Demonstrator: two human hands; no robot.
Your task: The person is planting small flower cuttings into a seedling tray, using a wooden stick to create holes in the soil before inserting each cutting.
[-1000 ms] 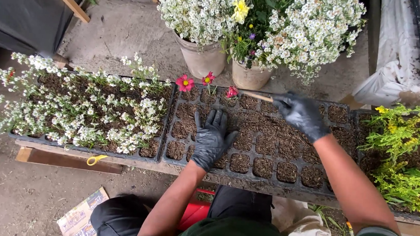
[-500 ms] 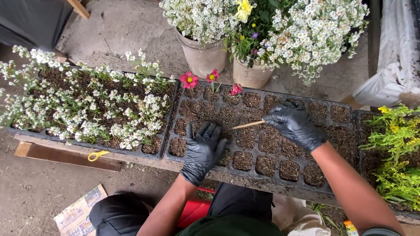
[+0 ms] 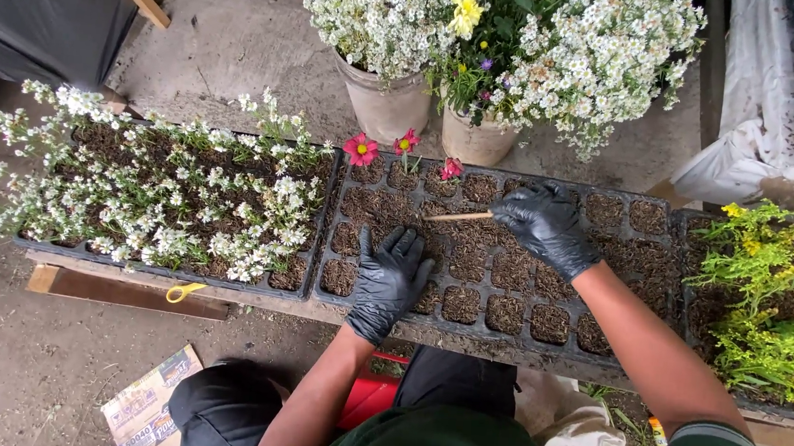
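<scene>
Right now the right hand (image 3: pixel 546 227), in a black glove, has its fingers (image 3: pixel 518 202) closed around one end of a thin wooden stick (image 3: pixel 459 217), which lies nearly level over the black seedling tray (image 3: pixel 641 342) of soil-filled cells. Its long axis runs from the grip out toward nine o'clock, the free tip hanging over the second row of cells, just short of the small red flowers (image 3: pixel 405 145) planted along the tray's far edge at about eleven o'clock from that tip. The left hand (image 3: pixel 389 281), also gloved, lies flat with fingers spread on the soil at the tray's near-left part, holding nothing; it sits at roughly seven o'clock from the stick's tip and close to it, though the right hand alone has the stick. From the holding fingers, then, the working end points leftward across the tray, toward the gap between the two hands (whether the tip touches soil I cannot tell). To the left, a second tray (image 3: pixel 148 271) is full of white-flowered seedlings, with a yellow-handled tool (image 3: pixel 182 292) on the wooden counter (image 3: pixel 127 292) edge below it. Two pots (image 3: pixel 387 109) of white blooms stand beyond the trays at twelve o'clock, and yellow-green foliage (image 3: pixel 773 300) fills the right side.
</scene>
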